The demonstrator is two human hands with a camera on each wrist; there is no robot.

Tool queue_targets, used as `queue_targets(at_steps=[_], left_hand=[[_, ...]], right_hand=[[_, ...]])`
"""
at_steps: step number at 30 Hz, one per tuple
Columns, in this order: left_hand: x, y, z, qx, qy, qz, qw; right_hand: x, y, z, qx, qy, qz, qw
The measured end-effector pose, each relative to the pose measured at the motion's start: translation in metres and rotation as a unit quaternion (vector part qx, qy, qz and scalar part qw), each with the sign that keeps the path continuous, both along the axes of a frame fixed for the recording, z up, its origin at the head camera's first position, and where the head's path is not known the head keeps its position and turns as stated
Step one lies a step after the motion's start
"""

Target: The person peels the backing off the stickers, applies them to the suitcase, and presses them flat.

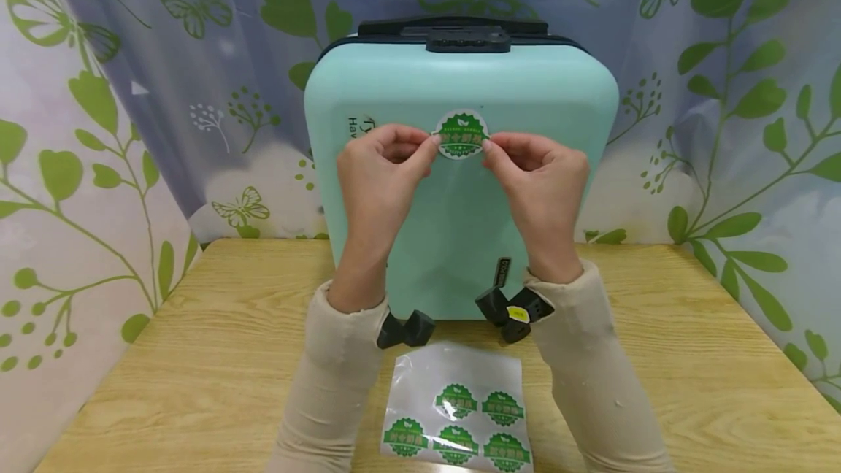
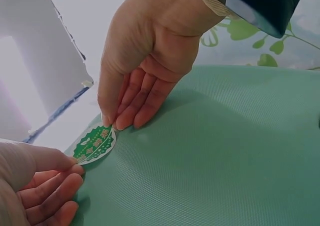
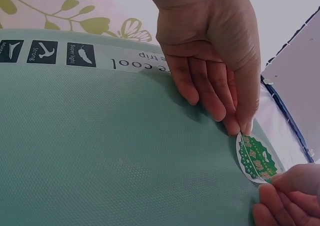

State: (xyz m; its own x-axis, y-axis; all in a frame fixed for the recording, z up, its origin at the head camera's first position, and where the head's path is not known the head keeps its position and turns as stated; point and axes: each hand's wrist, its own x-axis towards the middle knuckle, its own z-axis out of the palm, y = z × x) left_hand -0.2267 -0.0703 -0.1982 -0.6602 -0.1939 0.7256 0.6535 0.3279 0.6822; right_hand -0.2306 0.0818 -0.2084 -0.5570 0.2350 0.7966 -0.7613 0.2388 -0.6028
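A round green-and-white sticker (image 1: 462, 134) is held between both hands against the upper front of a mint-green suitcase (image 1: 453, 217). My left hand (image 1: 388, 174) pinches its left edge between thumb and forefinger. At the opposite edge, my right hand (image 1: 542, 185) pinches it the same way. From the left wrist view, the sticker (image 2: 95, 144) lies close over the textured shell, slightly bowed. The right wrist view shows a crease along the sticker (image 3: 255, 158) between the two pinches. The other fingers of both hands are curled loosely near the shell.
A sheet of stickers (image 1: 414, 378) with several green labels lies on the wooden table (image 1: 217, 356) in front of the suitcase. A black handle (image 1: 453, 26) and latch top the case. Behind stands a leaf-and-butterfly patterned curtain (image 1: 256, 93). Black devices are strapped to both wrists.
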Motion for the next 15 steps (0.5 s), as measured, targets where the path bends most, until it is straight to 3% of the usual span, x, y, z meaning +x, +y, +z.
queue_targets(at_steps=[7,15], left_hand=[[-0.0011,-0.0005,-0.0011,-0.001,0.015,-0.004,0.9999],[-0.0011,-0.002,-0.0015,0.006,0.005,-0.01,0.9999]], right_hand=[[0.0004,-0.0006,0.0009,0.007,0.001,-0.015,0.9999],[0.0003,-0.0007,0.0019,0.02,0.006,-0.026,0.9995]])
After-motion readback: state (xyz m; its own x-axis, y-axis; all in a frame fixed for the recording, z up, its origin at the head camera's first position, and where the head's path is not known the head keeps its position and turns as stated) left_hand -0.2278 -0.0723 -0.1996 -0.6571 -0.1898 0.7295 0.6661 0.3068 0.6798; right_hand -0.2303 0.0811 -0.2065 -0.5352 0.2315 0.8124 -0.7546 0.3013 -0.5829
